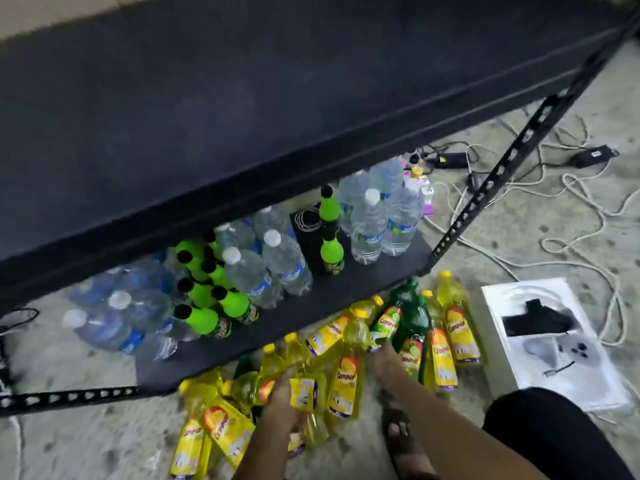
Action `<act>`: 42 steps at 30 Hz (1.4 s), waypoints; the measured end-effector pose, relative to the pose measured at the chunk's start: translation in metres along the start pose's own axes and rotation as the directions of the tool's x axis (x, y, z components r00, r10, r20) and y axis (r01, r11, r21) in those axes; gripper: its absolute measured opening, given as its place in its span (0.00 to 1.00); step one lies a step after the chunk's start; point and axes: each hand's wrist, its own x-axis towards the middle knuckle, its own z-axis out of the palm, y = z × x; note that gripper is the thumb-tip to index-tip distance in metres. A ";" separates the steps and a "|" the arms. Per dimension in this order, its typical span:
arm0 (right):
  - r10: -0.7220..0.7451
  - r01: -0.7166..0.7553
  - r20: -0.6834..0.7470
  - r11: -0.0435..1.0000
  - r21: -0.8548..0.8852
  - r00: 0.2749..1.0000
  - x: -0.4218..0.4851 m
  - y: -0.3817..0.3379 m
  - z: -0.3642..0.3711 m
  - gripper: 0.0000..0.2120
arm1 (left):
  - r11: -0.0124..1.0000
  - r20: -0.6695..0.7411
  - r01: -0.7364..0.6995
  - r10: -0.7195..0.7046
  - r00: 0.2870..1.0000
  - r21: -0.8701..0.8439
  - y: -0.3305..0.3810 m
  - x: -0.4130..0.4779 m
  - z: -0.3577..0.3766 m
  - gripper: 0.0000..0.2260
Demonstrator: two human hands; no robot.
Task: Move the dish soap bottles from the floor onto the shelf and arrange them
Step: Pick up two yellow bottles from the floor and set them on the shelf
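Soap bottles [457,327], lower centre, look light, smooth and likely slippery; best gripped mid-body. Left hand [282,398] fingers clamp a yellow bottle [306,388]; right hand [382,358] fingers unclear.

Speckled grey concrete-look floor [554,237], dim indoor light, frame a bit blurred. Black metal shelf unit [485,188] with slotted angle posts fills the upper left. Its dark top board [242,98] overhangs a lower board [374,275] carrying clear water bottles [369,230] and green black-capped bottles [201,320]. On the floor right of the unit: tangled white cables [568,180], black power adapters [593,155], and a flat white box [554,341] with a grey printed picture.
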 end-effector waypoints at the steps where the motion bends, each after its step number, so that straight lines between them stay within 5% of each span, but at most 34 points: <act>1: -0.009 0.009 -0.022 1.000 0.020 1.000 0.017 0.005 0.011 0.35 | 1.000 -0.035 -0.019 0.019 0.999 -0.010 0.000 0.018 0.000 0.23; 6: 0.025 -0.036 -0.146 0.997 -0.073 0.989 0.091 0.033 0.057 0.47 | 0.981 -0.127 -0.156 0.171 0.977 0.119 -0.003 0.086 -0.009 0.27; 9: 0.022 -0.033 -0.208 0.998 -0.047 0.978 0.098 0.037 0.070 0.47 | 0.995 -0.086 -0.101 0.103 0.991 0.025 -0.001 0.098 -0.011 0.19; 12: -0.019 0.016 -0.222 1.000 -0.015 0.975 0.108 0.043 0.076 0.43 | 0.981 -0.025 -0.188 0.187 0.982 -0.039 0.000 0.127 -0.012 0.13; 15: -0.071 0.058 -0.276 0.997 -0.052 0.959 0.114 0.045 0.076 0.39 | 0.986 0.035 -0.163 0.164 0.986 -0.032 -0.013 0.218 -0.026 0.35; 17: -0.105 0.091 -0.274 0.994 -0.063 0.956 0.109 0.046 0.074 0.39 | 0.983 0.035 -0.158 0.162 0.986 -0.092 -0.024 0.262 -0.037 0.29; 18: -0.119 0.105 -0.269 0.992 -0.063 0.956 0.105 0.048 0.074 0.40 | 0.987 0.012 -0.158 0.158 0.987 0.005 -0.027 0.210 -0.032 0.29; 19: -0.137 0.126 -0.269 0.990 -0.060 0.953 0.099 0.051 0.073 0.40 | 0.989 0.063 -0.144 0.145 0.987 -0.031 -0.027 0.173 -0.033 0.32; 23: -0.284 0.278 -0.313 0.959 -0.064 0.907 0.061 0.059 0.060 0.37 | 0.958 -0.086 -0.271 0.263 0.961 -0.097 -0.036 0.090 -0.032 0.44; 26: -0.460 0.453 -0.340 0.885 -0.105 0.820 0.020 0.056 0.040 0.35 | 0.892 -0.229 -0.453 0.443 0.867 0.010 -0.046 0.029 -0.032 0.44; 32: -0.749 0.739 -0.318 0.650 -0.178 0.582 -0.080 0.031 -0.022 0.34 | 0.646 -0.079 -0.708 0.752 0.654 0.285 -0.068 -0.089 -0.038 0.43; 37: -0.881 0.861 -0.284 0.447 -0.241 0.378 -0.181 0.008 -0.091 0.45 | 0.311 0.082 -0.876 0.928 0.364 0.369 -0.075 -0.210 -0.045 0.52; 42: -0.952 0.959 -0.280 0.187 -0.213 0.123 -0.296 -0.030 -0.167 0.37 | -0.040 0.173 -0.970 0.985 0.002 0.238 -0.051 -0.344 -0.036 0.38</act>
